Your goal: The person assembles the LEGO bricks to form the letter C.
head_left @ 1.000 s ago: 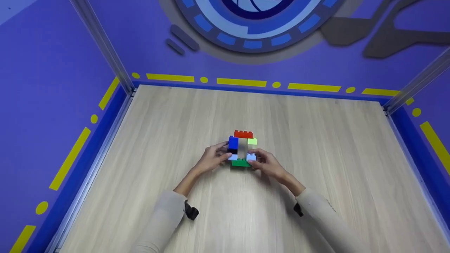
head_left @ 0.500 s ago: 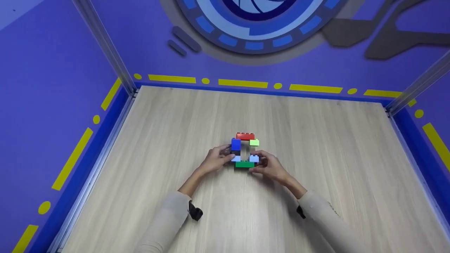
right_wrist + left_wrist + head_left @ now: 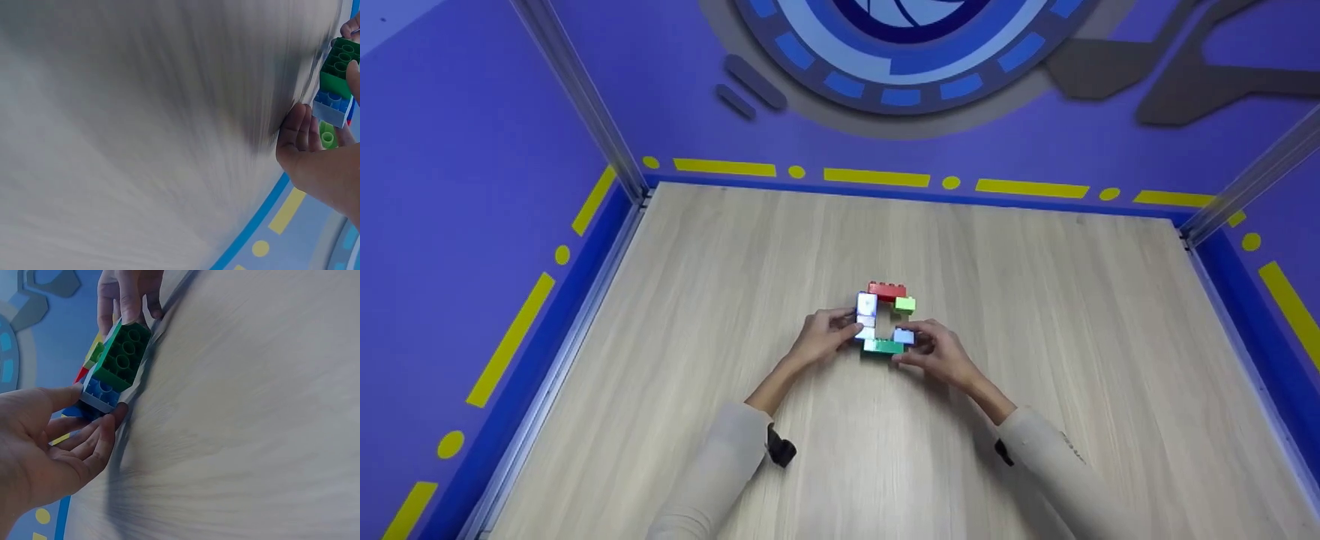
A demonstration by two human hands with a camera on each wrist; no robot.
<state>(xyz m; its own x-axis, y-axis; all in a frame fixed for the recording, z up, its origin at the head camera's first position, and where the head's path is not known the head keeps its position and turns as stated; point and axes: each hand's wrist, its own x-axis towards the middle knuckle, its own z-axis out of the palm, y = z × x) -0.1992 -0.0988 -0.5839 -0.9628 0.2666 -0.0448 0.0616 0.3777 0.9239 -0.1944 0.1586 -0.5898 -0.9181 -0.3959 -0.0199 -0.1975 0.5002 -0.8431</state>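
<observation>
Both hands hold up a ring-shaped build of toy building bricks. Its red brick (image 3: 887, 290) forms the far side and its green brick (image 3: 883, 346) the near side. The left side has a blue brick (image 3: 867, 303), washed out by glare, and a light-blue brick (image 3: 97, 398). On the right are a lime brick (image 3: 905, 304) and another light-blue brick (image 3: 904, 336), with a gap between them. My left hand (image 3: 819, 337) pinches the left side between thumb and fingers. My right hand (image 3: 943, 356) grips the near right corner, its thumb at the green brick.
A pale wooden tabletop (image 3: 780, 255) lies beneath the hands. Purple-blue panels (image 3: 840, 142) with yellow marks enclose it at the back and both sides, joined by metal posts (image 3: 585, 97). Dark devices (image 3: 781, 448) sit at the sleeve cuffs.
The build has shifted slightly right and tilted, so glare now covers its left side. My right thumb has slid from the light-blue brick down to the green one.
</observation>
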